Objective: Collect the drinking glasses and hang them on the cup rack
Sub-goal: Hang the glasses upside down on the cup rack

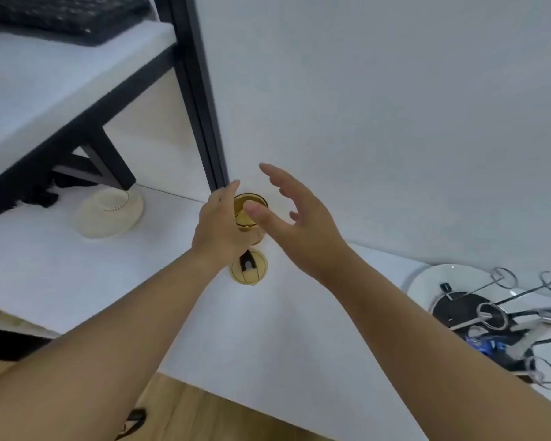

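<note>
Head view. An amber glass [250,211] is held upright, mouth up, in the closed left hand [220,230], close to the wall. The right hand [299,227], fingers spread and empty, is touching it at the thumb. A second amber glass [248,266] stands just below the grip; the cup rack [503,316] lies well right, nearer the right hand.

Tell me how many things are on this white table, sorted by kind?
Amber drinking glasses: 2, one upright at the left hand, one upside down nearer the camera
Cream knitted hat: 1
Wire cup rack: 1
White plate under the rack: 1
Total: 5
</note>
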Motion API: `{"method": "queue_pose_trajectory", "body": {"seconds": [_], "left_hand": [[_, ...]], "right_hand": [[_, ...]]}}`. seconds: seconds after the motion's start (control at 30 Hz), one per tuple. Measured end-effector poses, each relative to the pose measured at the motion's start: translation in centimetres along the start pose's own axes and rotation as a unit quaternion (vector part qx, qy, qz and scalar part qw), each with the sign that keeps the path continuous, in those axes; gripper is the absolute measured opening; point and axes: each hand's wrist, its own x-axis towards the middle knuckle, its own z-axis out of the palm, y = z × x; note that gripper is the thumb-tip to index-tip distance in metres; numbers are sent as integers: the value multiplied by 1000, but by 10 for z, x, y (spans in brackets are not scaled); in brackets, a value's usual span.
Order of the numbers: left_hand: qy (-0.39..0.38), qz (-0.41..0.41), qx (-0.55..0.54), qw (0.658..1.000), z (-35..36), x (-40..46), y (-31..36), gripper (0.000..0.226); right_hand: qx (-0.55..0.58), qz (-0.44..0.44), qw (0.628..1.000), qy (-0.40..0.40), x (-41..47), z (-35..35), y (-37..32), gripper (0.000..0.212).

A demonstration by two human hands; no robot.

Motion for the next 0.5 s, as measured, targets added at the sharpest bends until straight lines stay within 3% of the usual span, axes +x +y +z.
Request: {"method": "queue_pose_trajectory", "body": {"seconds": [0.3,0.5], "left_hand": [[-12,10,11,1000,40,20,-23,99],[-6,-17,-72,997,52,27,-41,109]], "right_hand": [[8,11,1000,8,3,8,46,66],[21,27,999,24,-11,2,57,66]]}}
